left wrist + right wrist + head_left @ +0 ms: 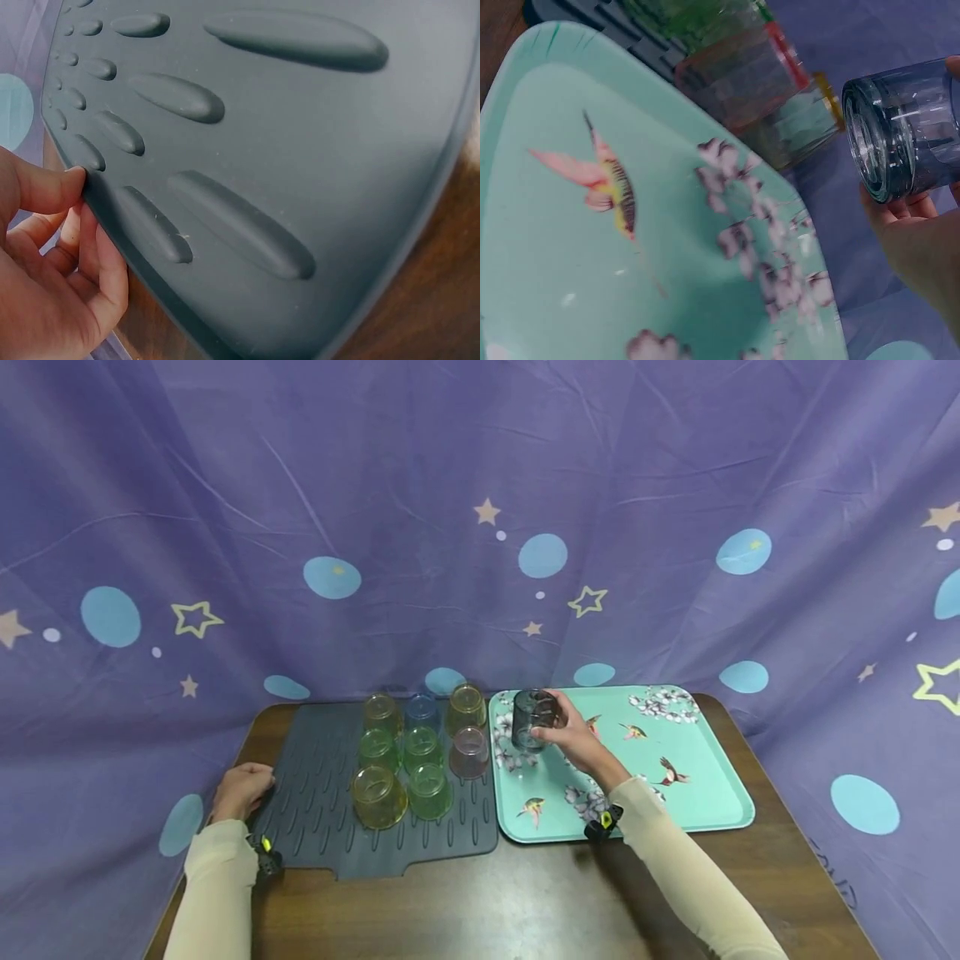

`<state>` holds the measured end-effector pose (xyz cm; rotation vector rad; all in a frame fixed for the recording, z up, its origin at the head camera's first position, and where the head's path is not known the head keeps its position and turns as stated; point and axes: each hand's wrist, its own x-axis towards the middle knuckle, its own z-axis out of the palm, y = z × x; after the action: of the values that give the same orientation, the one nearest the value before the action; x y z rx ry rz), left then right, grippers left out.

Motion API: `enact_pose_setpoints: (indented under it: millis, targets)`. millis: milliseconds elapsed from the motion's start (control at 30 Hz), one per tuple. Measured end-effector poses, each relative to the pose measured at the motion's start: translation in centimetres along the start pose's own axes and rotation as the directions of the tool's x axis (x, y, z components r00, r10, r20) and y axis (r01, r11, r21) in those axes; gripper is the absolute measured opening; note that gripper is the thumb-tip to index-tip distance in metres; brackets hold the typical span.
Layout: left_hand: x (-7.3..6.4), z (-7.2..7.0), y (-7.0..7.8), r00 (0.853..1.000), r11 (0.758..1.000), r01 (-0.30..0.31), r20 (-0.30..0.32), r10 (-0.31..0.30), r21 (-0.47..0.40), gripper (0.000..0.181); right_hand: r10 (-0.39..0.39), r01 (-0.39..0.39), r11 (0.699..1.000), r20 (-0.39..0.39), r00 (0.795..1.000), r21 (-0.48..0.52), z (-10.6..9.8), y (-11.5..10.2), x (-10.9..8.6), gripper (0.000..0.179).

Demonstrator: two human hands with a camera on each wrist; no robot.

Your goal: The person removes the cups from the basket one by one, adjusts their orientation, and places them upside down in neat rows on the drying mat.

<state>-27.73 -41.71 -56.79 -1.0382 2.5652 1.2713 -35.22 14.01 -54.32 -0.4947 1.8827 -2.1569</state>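
My right hand (576,739) grips a dark grey glass tumbler (528,727) over the left part of the mint-green tray (701,777). In the right wrist view the thick base of the glass (885,142) faces the camera, with fingers (911,206) around its side. At the left edge of the dark grey drying mat (307,810), my left hand (242,789) pinches the mat's rim, thumb on top and the other fingers curled below, as the left wrist view shows.
On the mat's right half several coloured glasses stand close together, among them an amber glass (378,797), a blue glass (422,713) and a pinkish glass (469,753). The tray sits against the mat on the wooden table (450,910). A purple curtain (420,460) hangs behind.
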Motion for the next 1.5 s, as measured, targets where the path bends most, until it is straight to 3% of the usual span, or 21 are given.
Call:
enact_pose_setpoints:
  millis: [167,333,467,633,733,800,900,1033,1100,1167,1233,1433,1500]
  targets:
    - [-0.4,-0.2,0.2,1.0,1.0,-0.014,0.008,0.014,0.014,0.034,-0.037,0.039,0.998,0.055,0.998,-0.042,0.0,-1.7,-0.3,0.073]
    - [-0.4,-0.3,0.2,0.999,0.999,-0.028,0.027,0.028,0.016,0.037,-0.05,0.081,0.978,0.161,0.986,-0.194,0.2,-3.1,-0.6,0.07]
    - [-0.2,-0.3,0.0,0.999,0.999,-0.033,0.032,0.032,0.028,0.037,-0.037,0.132,0.908,0.238,0.971,-0.397,0.9,-4.2,-0.7,0.07]
    - [0.0,-0.2,-0.1,0.999,0.999,-0.018,0.036,0.017,0.031,0.036,-0.035,0.249,0.772,0.352,0.935,-0.585,2.2,-5.3,-0.7,0.074]
    - [0.0,-0.2,0.0,0.999,1.0,-0.014,0.039,0.013,0.021,0.037,-0.034,0.338,0.668,0.426,0.904,-0.663,3.2,-5.7,-0.7,0.073]
    - [-0.1,-0.2,0.1,0.999,1.0,-0.016,0.039,0.016,0.018,0.038,-0.026,0.393,0.567,0.462,0.887,-0.723,3.9,-6.0,-0.8,0.071]
    - [-0.2,-0.2,0.1,0.999,1.0,-0.019,0.033,0.018,0.018,0.038,-0.007,0.466,0.379,0.5,0.866,-0.8,5.1,-6.5,-0.9,0.071]
    - [-0.2,-0.3,0.1,0.999,1.0,-0.022,0.029,0.021,0.013,0.037,0.042,0.528,0.104,0.534,0.845,-0.843,6.9,-6.9,-1.2,0.076]
    - [-0.2,-0.3,0.1,0.999,1.0,-0.022,0.031,0.022,0.012,0.037,0.072,0.554,-0.014,0.552,0.831,-0.832,7.8,-6.9,-1.3,0.079]
    - [-0.2,-0.2,0.0,0.999,1.0,-0.023,0.031,0.022,0.013,0.038,0.106,0.575,-0.112,0.566,0.818,-0.81,8.6,-6.9,-1.3,0.083]
    - [-0.2,-0.2,0.0,0.999,1.0,-0.022,0.03,0.021,0.011,0.038,0.139,0.592,-0.176,0.576,0.806,-0.786,9.5,-6.8,-1.2,0.087]
    - [-0.3,-0.2,0.0,1.0,1.0,-0.017,0.023,0.017,-0.013,0.034,0.222,0.623,-0.251,0.583,0.782,-0.74,11.4,-6.2,-0.9,0.089]
    - [-0.2,-0.2,0.0,1.0,1.0,-0.02,0.021,0.021,-0.018,0.034,0.235,0.636,-0.296,0.591,0.772,-0.712,11.9,-5.8,-0.8,0.089]
